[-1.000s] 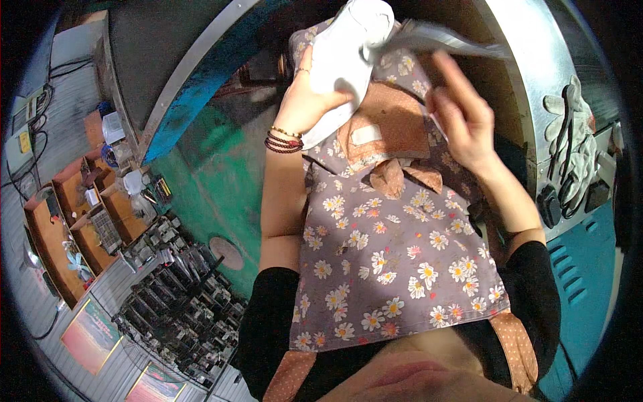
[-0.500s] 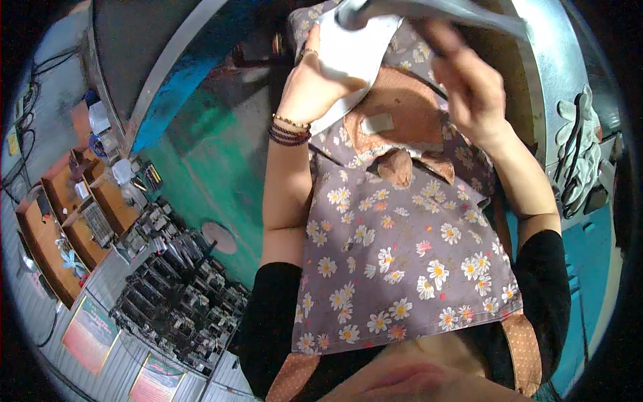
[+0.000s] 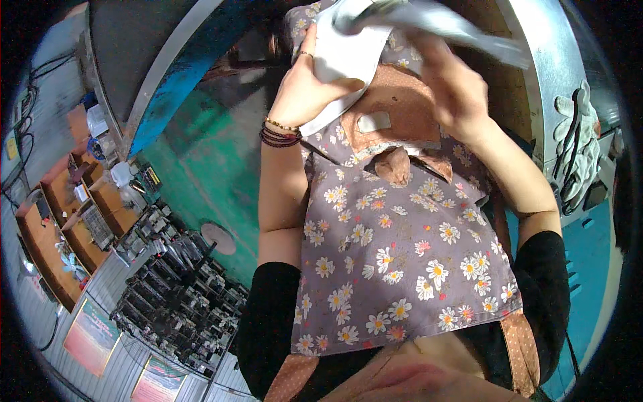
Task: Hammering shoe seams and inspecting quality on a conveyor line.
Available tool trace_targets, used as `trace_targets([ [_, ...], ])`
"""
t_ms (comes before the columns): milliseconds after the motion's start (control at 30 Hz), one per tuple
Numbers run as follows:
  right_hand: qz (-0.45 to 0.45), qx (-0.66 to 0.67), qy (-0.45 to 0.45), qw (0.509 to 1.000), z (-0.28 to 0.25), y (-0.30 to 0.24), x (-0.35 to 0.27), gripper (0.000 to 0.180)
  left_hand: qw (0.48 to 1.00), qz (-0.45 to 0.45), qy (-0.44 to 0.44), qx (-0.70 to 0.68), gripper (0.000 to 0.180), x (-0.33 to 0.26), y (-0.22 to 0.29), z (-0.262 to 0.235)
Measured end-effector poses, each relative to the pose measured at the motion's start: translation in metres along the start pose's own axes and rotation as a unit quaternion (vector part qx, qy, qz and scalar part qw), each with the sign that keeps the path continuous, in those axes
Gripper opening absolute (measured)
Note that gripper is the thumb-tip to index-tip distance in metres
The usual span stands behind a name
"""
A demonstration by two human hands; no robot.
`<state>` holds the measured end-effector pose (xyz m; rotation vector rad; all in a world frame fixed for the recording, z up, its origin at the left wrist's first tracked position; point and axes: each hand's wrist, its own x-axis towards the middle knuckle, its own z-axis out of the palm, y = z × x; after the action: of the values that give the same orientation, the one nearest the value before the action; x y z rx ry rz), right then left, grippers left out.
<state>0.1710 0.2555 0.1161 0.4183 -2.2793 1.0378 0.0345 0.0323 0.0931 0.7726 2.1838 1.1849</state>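
White cloth (image 3: 348, 60) held up at chest height, above a flowered apron (image 3: 395, 254).

Left hand (image 3: 305, 90) clenched its fingers on the cloth's lower edge; right hand (image 3: 452, 90) gripped the blurred upper fold. Keeping both grips firm and pulling evenly would probably keep it flat. Work gloves (image 3: 576, 151) hung right of the fingers.

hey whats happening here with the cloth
A person in a flowered apron holds a white cloth up in front of them with both bare hands. The left hand grips its lower edge, while the right hand holds the upper part. Work gloves lie at the right.
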Motion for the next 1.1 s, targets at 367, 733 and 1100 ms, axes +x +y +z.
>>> trace_targets([
  [367, -0.043, -0.022, -0.051, 0.998, 0.004, 0.007, -0.009, 0.059, 0.995, -0.008, -0.023, -0.096, 0.116, -0.013, -0.012, 0.007],
  [733, 0.083, -0.071, -0.259, 0.96, 0.0, -0.021, 0.005, 0.082, 0.994, -0.003, -0.033, -0.109, 0.119, -0.006, -0.009, 0.009],
  [1100, 0.069, -0.025, -0.238, 0.968, 0.006, -0.015, -0.001, 0.075, 0.999, 0.054, 0.002, 0.003, 0.116, -0.01, -0.016, 0.006],
])
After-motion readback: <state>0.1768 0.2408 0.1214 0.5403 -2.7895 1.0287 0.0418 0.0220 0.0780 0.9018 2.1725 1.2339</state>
